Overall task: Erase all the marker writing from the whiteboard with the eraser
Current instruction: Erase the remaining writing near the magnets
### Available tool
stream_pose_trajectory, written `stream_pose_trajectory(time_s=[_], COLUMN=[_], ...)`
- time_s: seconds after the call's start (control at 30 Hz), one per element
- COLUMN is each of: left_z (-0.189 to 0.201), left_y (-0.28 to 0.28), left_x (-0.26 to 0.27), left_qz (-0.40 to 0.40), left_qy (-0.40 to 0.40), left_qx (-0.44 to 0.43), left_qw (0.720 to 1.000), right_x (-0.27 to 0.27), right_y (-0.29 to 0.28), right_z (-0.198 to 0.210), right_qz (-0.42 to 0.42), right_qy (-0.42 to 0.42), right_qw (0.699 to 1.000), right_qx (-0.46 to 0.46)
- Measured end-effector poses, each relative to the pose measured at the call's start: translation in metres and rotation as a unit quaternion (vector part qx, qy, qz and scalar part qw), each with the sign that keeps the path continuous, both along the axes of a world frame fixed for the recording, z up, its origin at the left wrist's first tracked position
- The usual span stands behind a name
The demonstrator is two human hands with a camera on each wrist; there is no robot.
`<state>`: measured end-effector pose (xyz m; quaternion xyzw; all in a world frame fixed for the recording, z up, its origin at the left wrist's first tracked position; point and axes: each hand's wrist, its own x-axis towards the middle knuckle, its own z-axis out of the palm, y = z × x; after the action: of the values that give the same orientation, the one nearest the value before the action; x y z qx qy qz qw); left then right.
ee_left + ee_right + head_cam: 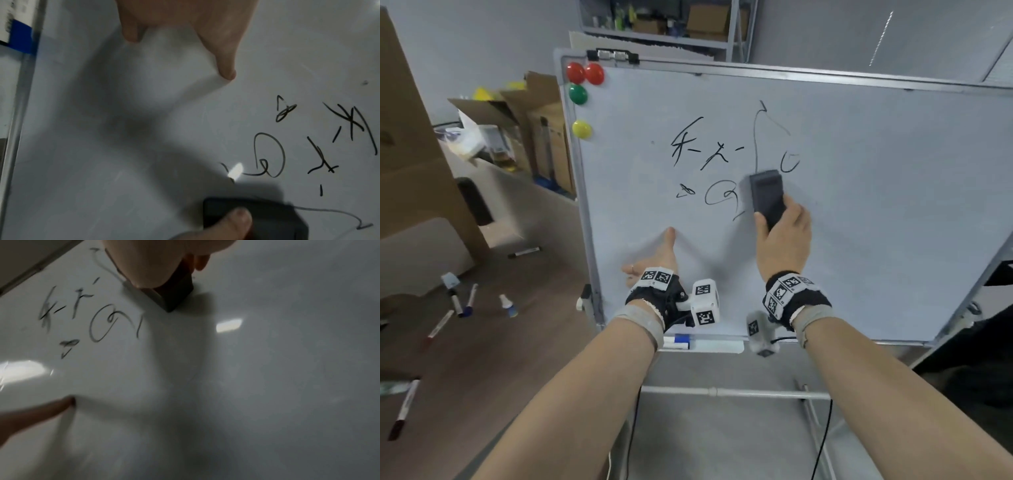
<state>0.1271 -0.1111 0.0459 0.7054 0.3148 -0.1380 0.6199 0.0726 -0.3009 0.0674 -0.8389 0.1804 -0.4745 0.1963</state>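
A whiteboard (pixel 876 212) on a stand fills the head view. Black marker writing (pixel 688 144) covers its upper middle, with a loop (pixel 717 193) lower down and a long curl (pixel 760 130) to the right. My right hand (pixel 782 236) grips a dark grey eraser (pixel 767 195), pressed flat on the board over the right end of the writing. The eraser (pixel 263 216) shows in the left wrist view with a thumb on it, and the eraser (pixel 176 293) shows under my palm in the right wrist view. My left hand (pixel 662 253) rests open against the board's lower left, fingers straight.
Red, green and yellow magnets (pixel 582 92) sit at the board's top left corner. A marker with a blue cap (pixel 678 341) lies in the tray below the board. Several markers (pixel 462 303) and a small bottle (pixel 508 305) lie on the floor at left, beside cardboard boxes (pixel 534 137).
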Motion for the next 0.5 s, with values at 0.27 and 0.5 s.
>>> stream_pose_trajectory(time_s=[0.27, 0.5], left_z=[0.022, 0.14], left_y=[0.001, -0.011], left_x=[-0.008, 0.008], left_qz=[0.022, 0.074], left_qy=[-0.008, -0.52], left_qx=[-0.043, 0.146], left_qw=[0.999, 0.838], right_x=[-0.012, 0.008], right_y=[-0.033, -0.003], right_z=[0.003, 0.048], right_qz=[-0.078, -0.038], right_qy=[-0.048, -0.084], right_qw=[0.994, 0.996], right_qx=[0.062, 0.012])
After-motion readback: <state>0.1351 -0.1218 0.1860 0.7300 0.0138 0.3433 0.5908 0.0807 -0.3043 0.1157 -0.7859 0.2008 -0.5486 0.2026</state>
